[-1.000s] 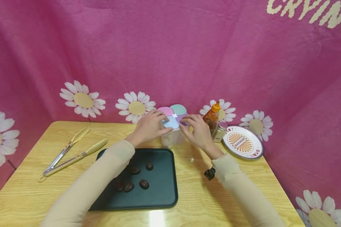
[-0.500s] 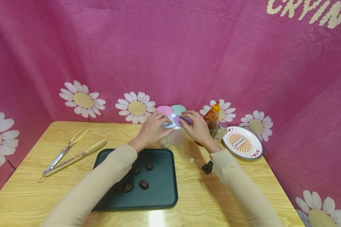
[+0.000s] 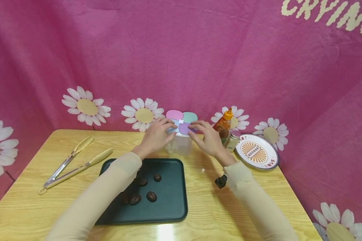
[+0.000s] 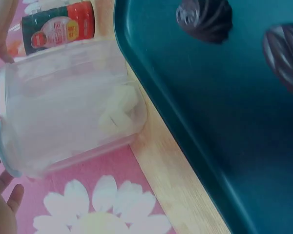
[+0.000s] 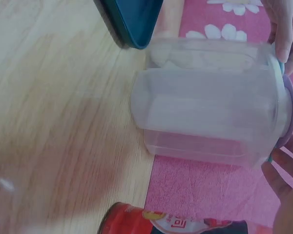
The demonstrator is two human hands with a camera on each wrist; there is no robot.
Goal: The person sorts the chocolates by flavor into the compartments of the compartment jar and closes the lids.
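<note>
A translucent plastic canister stands near the table's back edge. Its lid has four rounded lobes in pink, green, blue and purple. My left hand grips the lid's left side at the blue lobe, thumb in front. On the right side, my right hand holds the lid at the purple lobe, fingers over the top and thumb in front. The left wrist view shows pale pieces low inside the canister. In the right wrist view, the purple lobe sits between the hands.
In front lies a dark tray bearing several dark brown chocolate-like pieces, partly under my left sleeve. Tongs lie spread at left. To the right are an orange-capped sauce bottle, a small jar and a round plate.
The canister has turned a little with its lid: the blue lobe has swung left and the purple one towards the front. Both hands stay on the lid.
</note>
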